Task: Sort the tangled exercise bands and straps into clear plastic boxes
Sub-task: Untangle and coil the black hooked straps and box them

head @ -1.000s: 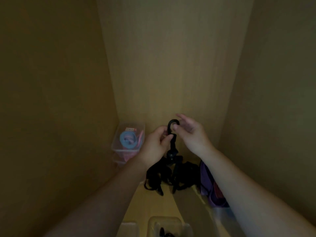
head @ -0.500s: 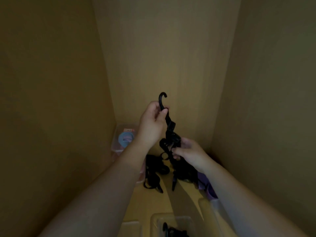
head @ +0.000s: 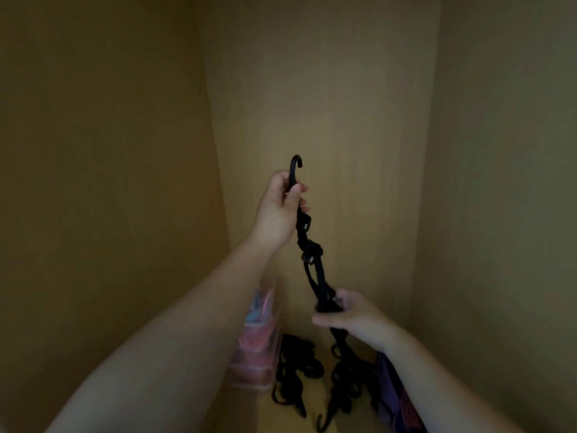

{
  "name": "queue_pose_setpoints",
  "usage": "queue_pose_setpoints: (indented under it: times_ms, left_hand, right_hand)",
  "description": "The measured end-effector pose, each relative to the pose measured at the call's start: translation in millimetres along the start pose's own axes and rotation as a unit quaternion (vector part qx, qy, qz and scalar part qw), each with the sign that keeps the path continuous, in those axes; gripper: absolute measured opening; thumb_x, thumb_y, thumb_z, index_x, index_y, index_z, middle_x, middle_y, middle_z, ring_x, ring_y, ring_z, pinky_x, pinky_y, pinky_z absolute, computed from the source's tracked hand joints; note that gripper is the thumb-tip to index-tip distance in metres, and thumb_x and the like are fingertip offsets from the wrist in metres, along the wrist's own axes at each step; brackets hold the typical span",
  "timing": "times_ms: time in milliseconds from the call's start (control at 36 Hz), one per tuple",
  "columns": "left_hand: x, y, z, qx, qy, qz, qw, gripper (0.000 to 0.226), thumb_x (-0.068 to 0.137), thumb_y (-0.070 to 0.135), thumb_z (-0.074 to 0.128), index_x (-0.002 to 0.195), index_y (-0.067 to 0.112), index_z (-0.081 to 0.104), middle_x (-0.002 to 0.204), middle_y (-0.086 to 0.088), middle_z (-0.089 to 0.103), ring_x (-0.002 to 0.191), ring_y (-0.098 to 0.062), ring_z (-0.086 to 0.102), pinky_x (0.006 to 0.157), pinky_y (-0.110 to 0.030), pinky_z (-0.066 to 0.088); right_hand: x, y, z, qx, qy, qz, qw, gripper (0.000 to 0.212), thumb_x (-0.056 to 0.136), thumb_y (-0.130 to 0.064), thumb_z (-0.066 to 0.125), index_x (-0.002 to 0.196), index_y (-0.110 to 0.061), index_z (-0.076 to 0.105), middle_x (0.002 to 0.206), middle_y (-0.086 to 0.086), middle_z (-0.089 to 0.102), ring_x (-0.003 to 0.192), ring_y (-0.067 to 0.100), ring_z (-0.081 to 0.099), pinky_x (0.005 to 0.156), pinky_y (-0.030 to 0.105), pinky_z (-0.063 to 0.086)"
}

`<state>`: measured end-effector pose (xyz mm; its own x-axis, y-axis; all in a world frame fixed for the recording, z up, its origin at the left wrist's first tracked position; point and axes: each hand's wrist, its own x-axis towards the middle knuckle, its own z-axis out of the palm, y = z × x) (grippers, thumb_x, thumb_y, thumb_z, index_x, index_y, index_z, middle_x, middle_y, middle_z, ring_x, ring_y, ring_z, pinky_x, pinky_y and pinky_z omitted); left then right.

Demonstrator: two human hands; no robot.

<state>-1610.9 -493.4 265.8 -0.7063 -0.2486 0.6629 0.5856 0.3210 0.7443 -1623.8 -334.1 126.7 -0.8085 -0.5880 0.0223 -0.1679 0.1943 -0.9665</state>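
Two hands: both are on one black strap (head: 313,276), my left hand (head: 276,214) high, my right hand (head: 354,314) low and nearer to me.
Left fingers: curled round the shank just under the hook (head: 296,165), thumb pressed across it. The hook's open end points right, away from my palm.
Right fingers: wrapped round the doubled strap lower down. How tightly, I cannot tell, as it is blurred.
Long axis: the strap runs near upright between my hands, leaning down and to the right. A knot (head: 311,254) sits in the free stretch, closer to the left hand.
Below my right hand: the strap drops into the black tangle (head: 343,379) on the shelf floor, where a second hook (head: 321,421) pokes out at the bottom.
Other pile: more straps (head: 295,367) lie just left of that tangle. I cannot tell whether they are joined to it.
Box: a clear box (head: 246,375) of pink and blue bands stands behind my left forearm, by the left wall.
Next move, my guess: pull up along the axis with the left hand while the right slides down toward the tangle.
Risk: the second hook may snag the pile.
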Motion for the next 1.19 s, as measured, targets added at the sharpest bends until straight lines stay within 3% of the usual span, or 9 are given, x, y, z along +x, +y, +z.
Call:
queue_pose_setpoints:
  times_ms: [56,139,250,361,556,778,944,1083,1195]
  left_hand:
    - [6,5,-7,0.007,0.010,0.008,1.000,0.021,0.102,0.009,0.037,0.096,0.026,0.047,0.091,0.002,0.054,0.066,-0.007,0.052,0.073,-0.037,0.056]
    - [10,2,-21,0.075,0.019,0.030,0.997,0.020,0.102,0.015,0.035,0.100,0.031,0.047,0.092,0.007,0.054,0.068,-0.010,0.048,0.069,-0.036,0.048]
    - [15,-7,-46,0.102,0.047,0.024,0.993,0.015,0.103,0.019,0.034,0.105,0.025,0.047,0.082,0.009,0.050,0.075,-0.015,0.046,0.073,-0.033,0.040]
    - [19,-9,-58,0.086,0.066,0.019,0.994,0.019,0.103,0.014,0.034,0.100,0.029,0.046,0.091,0.004,0.051,0.078,-0.015,0.046,0.075,-0.033,0.041]
    - [22,-2,-65,0.123,0.054,0.037,0.990,0.014,0.102,0.016,0.037,0.103,0.027,0.047,0.092,0.003,0.051,0.079,-0.012,0.047,0.075,-0.023,0.039]
    - [-10,-22,-47,0.225,-0.162,-0.079,0.957,0.032,0.089,0.042,0.065,0.087,0.010,0.060,0.063,0.003,0.050,0.048,-0.007,0.044,0.043,-0.019,0.032]
    - [-23,-47,-37,0.242,-0.223,-0.108,0.938,0.044,0.063,0.032,0.089,0.096,0.019,0.062,0.088,0.007,0.066,0.079,-0.008,0.062,0.072,-0.023,0.048]
    - [-28,-46,-32,0.240,-0.215,-0.106,0.941,0.010,0.086,0.018,0.067,0.089,0.027,0.070,0.072,0.003,0.068,0.068,-0.014,0.065,0.064,-0.028,0.052]
    - [-24,-38,-30,0.223,-0.153,-0.096,0.958,0.028,0.092,0.008,0.053,0.078,0.029,0.062,0.068,-0.004,0.065,0.064,-0.025,0.064,0.058,-0.034,0.052]
  right_hand:
    - [9,0,1,0.010,0.044,-0.025,0.999,0.025,0.078,-0.014,0.078,0.099,-0.024,0.066,0.111,-0.007,0.066,0.107,0.013,0.061,0.093,0.028,0.046]
    - [11,-4,-4,0.011,0.093,-0.066,0.993,0.009,0.093,-0.027,0.062,0.100,-0.026,0.066,0.098,-0.008,0.065,0.096,0.012,0.060,0.074,0.021,0.042]
    - [7,-7,-13,0.021,0.078,-0.100,0.992,0.035,0.095,-0.046,0.044,0.107,-0.025,0.069,0.057,-0.010,0.048,0.058,0.009,0.049,0.060,0.019,0.040]
    - [10,-4,-17,0.013,0.090,-0.095,0.991,0.050,0.090,-0.061,0.033,0.103,-0.031,0.072,0.056,0.001,0.044,0.056,0.016,0.045,0.058,0.024,0.035]
    - [10,8,-15,0.008,0.095,-0.068,0.993,0.030,0.090,-0.042,0.059,0.104,-0.019,0.071,0.071,0.013,0.058,0.064,0.027,0.057,0.066,0.038,0.047]
    - [25,-34,-16,-0.087,0.140,-0.101,0.981,0.028,0.094,-0.043,0.055,0.088,-0.022,0.072,0.066,0.005,0.064,0.062,0.018,0.056,0.063,0.027,0.037]
    - [35,-62,-24,-0.143,0.122,-0.133,0.973,0.029,0.094,-0.032,0.058,0.082,-0.009,0.071,0.054,-0.010,0.047,0.046,0.003,0.041,0.048,0.020,0.031]
    - [36,-71,-17,-0.144,0.081,-0.137,0.977,0.022,0.093,-0.033,0.060,0.090,-0.015,0.073,0.071,-0.004,0.063,0.059,0.006,0.053,0.057,0.021,0.038]
    - [40,-61,-22,-0.120,0.076,-0.133,0.981,0.009,0.091,-0.021,0.065,0.081,-0.021,0.065,0.059,-0.006,0.058,0.053,0.010,0.054,0.056,0.025,0.044]
